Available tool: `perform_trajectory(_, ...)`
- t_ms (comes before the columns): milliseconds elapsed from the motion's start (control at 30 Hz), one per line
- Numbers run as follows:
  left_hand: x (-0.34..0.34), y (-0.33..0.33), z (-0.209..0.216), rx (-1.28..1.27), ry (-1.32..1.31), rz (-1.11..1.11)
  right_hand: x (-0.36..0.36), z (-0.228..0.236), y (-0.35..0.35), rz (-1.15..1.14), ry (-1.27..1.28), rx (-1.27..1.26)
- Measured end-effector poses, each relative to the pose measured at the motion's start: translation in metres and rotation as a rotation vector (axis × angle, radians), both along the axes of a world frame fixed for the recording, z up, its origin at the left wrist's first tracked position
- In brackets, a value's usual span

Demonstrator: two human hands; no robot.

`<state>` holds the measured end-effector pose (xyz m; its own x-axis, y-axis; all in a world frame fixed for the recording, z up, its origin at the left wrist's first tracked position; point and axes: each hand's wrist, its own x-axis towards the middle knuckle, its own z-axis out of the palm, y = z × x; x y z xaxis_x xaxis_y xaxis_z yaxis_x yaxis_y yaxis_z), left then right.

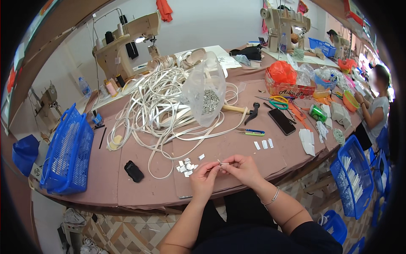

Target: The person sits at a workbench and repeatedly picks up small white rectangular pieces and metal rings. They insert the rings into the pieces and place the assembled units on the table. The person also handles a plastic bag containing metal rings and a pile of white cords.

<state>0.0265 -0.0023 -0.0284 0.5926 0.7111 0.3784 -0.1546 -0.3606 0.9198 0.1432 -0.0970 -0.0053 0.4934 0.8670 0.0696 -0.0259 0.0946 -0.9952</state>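
My fingers (216, 166) of both hands pinch a short white strip piece (223, 163) between them, held just above the counter (148, 186) edge in front of me. My left hand (204, 178) and right hand (243, 168) touch at the fingertips, closed on the piece. Just left of them lies a small heap of cut white pieces (186, 166). Farther out sit a black case (134, 171), small snips (251, 132), a tangle of white strap (160, 101) and a clear bag of metal bits (207, 95).
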Motion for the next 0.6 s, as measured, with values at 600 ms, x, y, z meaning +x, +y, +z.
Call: perform_trajectory(600,0.002,-0.005,0.000,-0.442,-0.135,-0.131,0.003,0.010,-0.007,-0.057,-0.178,-0.061)
